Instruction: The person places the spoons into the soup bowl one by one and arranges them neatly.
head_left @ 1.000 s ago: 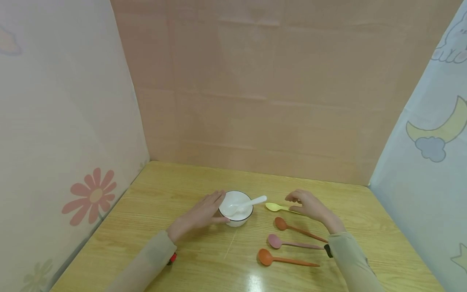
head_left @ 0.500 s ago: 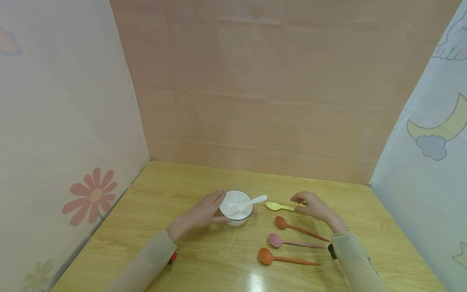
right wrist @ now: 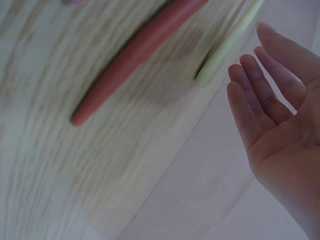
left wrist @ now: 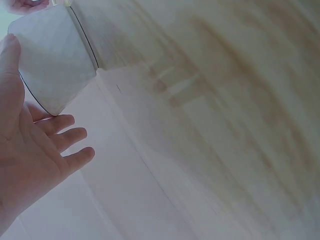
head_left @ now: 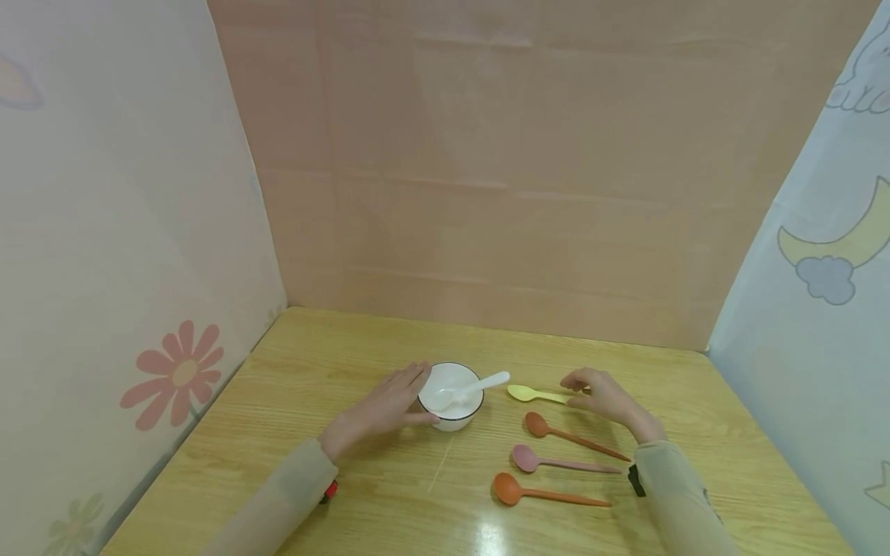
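Observation:
A white bowl point(head_left: 452, 421) with a dark rim stands on the wooden table, and a white spoon point(head_left: 480, 385) leans in it with its handle over the right side. My left hand point(head_left: 381, 405) holds the bowl's left side, thumb at the near rim and fingertips at the far rim. In the left wrist view the bowl point(left wrist: 52, 55) sits between thumb and forefinger, the other fingers loose. My right hand point(head_left: 608, 398) hovers at the handle of a yellow spoon point(head_left: 524, 393), fingers gently bent with nothing between them. The right wrist view shows that handle point(right wrist: 220, 55) apart from the fingertips.
Below the yellow spoon lie a brown-orange spoon point(head_left: 537, 424), a pink spoon point(head_left: 525, 459) and an orange spoon point(head_left: 507, 489), handles to the right. A peach backdrop point(head_left: 487, 193) rises behind the table point(head_left: 327, 332); patterned cloths hang at both sides.
My right hand has drifted a little to the right along the yellow spoon's handle. The left hand, bowl and spoons stay where they were.

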The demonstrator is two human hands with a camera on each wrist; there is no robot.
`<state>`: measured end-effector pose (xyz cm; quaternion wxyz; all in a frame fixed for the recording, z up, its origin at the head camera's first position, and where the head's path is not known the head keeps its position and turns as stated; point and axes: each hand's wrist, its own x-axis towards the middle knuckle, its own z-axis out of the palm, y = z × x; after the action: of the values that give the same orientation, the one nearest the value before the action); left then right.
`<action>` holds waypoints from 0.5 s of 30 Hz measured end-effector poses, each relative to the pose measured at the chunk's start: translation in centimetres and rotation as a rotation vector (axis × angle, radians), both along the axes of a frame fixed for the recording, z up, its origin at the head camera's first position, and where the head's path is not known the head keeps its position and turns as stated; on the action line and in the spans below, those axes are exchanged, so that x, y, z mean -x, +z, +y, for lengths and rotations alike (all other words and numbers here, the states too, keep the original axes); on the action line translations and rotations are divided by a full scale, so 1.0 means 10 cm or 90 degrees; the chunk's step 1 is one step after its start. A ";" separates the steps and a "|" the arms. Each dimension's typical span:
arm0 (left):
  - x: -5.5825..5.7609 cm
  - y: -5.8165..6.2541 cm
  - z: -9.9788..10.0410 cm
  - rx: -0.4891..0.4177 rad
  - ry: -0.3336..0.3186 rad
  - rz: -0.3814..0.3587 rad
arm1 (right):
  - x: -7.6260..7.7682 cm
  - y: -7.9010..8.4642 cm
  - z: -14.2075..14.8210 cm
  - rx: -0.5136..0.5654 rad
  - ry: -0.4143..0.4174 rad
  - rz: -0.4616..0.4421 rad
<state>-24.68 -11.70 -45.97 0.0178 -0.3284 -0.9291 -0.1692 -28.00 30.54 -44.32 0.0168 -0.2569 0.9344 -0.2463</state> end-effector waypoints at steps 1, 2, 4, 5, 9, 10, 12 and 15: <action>0.00 0.00 0.00 0.000 0.000 0.000 | 0.00 -0.01 0.01 0.000 -0.002 -0.005; 0.00 0.00 0.00 0.001 -0.001 0.000 | 0.01 -0.01 0.02 -0.001 -0.002 -0.009; 0.00 0.00 0.00 0.008 0.002 -0.003 | 0.01 -0.03 0.03 -0.005 -0.010 -0.017; 0.00 0.01 0.00 0.010 0.003 -0.005 | 0.01 -0.04 0.04 -0.004 -0.014 -0.021; 0.00 0.01 0.00 0.015 0.006 -0.011 | 0.01 -0.07 0.06 0.002 -0.022 -0.033; 0.00 0.01 0.00 0.012 0.004 -0.009 | 0.01 -0.08 0.06 0.004 -0.022 -0.035; 0.00 0.01 0.00 0.008 0.003 -0.008 | 0.01 -0.09 0.07 0.009 -0.023 -0.039; 0.00 0.01 0.00 0.003 0.002 -0.004 | 0.03 -0.09 0.07 0.011 -0.022 -0.041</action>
<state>-24.66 -11.66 -45.91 0.0142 -0.3266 -0.9300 -0.1679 -28.26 31.28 -45.25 0.0400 -0.2326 0.9355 -0.2628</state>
